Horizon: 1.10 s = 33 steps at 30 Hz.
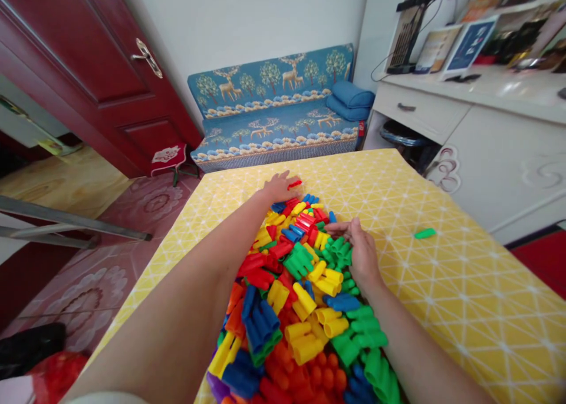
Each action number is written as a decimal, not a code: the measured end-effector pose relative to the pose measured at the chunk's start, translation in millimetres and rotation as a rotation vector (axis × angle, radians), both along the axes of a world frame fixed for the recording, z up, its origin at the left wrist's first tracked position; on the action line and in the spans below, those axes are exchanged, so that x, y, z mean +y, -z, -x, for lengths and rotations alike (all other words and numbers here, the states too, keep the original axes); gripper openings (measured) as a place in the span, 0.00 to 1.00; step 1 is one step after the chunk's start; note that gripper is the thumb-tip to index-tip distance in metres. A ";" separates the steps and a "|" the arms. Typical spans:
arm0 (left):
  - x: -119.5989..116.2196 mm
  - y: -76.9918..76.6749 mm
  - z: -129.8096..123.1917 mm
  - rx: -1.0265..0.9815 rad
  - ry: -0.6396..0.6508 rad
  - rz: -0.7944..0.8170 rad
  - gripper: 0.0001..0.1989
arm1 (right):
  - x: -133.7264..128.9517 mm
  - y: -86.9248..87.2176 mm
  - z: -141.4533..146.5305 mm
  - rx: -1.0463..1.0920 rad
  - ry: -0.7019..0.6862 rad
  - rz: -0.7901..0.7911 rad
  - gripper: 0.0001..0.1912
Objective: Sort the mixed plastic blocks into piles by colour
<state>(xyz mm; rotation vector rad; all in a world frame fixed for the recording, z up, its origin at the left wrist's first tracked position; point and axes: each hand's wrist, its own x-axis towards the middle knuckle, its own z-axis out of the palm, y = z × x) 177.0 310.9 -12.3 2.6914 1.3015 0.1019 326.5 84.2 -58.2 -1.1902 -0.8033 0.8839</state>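
Observation:
A big heap of plastic bullet-shaped building pieces [305, 298] in red, yellow, green, blue and orange lies on the yellow patterned tablecloth [375, 186]. At the far end of the heap, my left hand [283, 187] is open with its fingers spread. A small red piece [294, 184] shows by its fingers; whether it is held I cannot tell. My right hand [360, 248] curves around the right side of the heap, beside some green pieces [338, 252], its fingers stretched out. Off to the right, a single green piece [425, 233] lies apart.
Beyond the table stands a blue sofa [274, 109] with deer patterns. A white cabinet [499, 150] is close on the right, with a dark round stool [404, 134] under it. On the left are a red door [110, 68], a small red stool [168, 156] and a grey metal frame [71, 221].

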 end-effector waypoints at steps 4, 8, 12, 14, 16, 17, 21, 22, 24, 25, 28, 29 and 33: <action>-3.2 -1.8 3.6 0.023 0.007 0.059 0.31 | -0.5 -2.2 1.1 -0.018 0.005 -0.010 0.30; -26.5 -15.9 22.4 -0.075 0.167 0.232 0.25 | 0.5 -2.4 1.2 -0.005 0.004 -0.008 0.30; -70.7 -36.7 46.6 -0.111 0.129 0.390 0.26 | 1.7 -1.7 -0.1 -0.045 0.017 -0.023 0.30; -98.7 -48.0 59.5 -0.150 0.098 0.391 0.29 | 2.0 -0.9 -1.2 -0.058 0.018 -0.031 0.31; -130.0 -58.4 74.0 -0.235 0.127 0.367 0.27 | 2.4 0.5 -2.0 -0.061 0.009 -0.040 0.31; -147.0 -62.5 82.3 -0.280 0.147 0.335 0.26 | 2.6 1.4 -2.1 -0.056 0.003 -0.047 0.31; -223.9 -65.0 121.6 -0.472 0.062 0.049 0.23 | 2.8 3.8 -3.3 0.050 -0.035 -0.089 0.27; -244.8 -61.2 132.5 -0.505 0.010 0.010 0.22 | 2.0 2.9 -4.8 0.086 -0.048 -0.082 0.27; -287.0 -49.3 154.2 -0.515 -0.062 -0.007 0.22 | -3.0 -2.6 -10.8 0.108 -0.068 -0.035 0.26; -307.8 -41.9 164.7 -0.504 -0.074 -0.008 0.23 | -8.2 -7.6 -15.2 0.076 -0.075 -0.007 0.26; -365.9 -18.1 193.1 -0.406 -0.067 -0.008 0.32 | -42.6 -28.8 -30.5 -0.198 -0.094 0.047 0.25; -383.1 -9.9 201.0 -0.377 -0.050 -0.009 0.36 | -61.9 -35.7 -34.6 -0.309 -0.117 0.056 0.24; -437.8 24.7 220.3 -0.322 -0.031 -0.035 0.47 | -175.4 -39.0 -37.7 -0.733 -0.287 0.052 0.33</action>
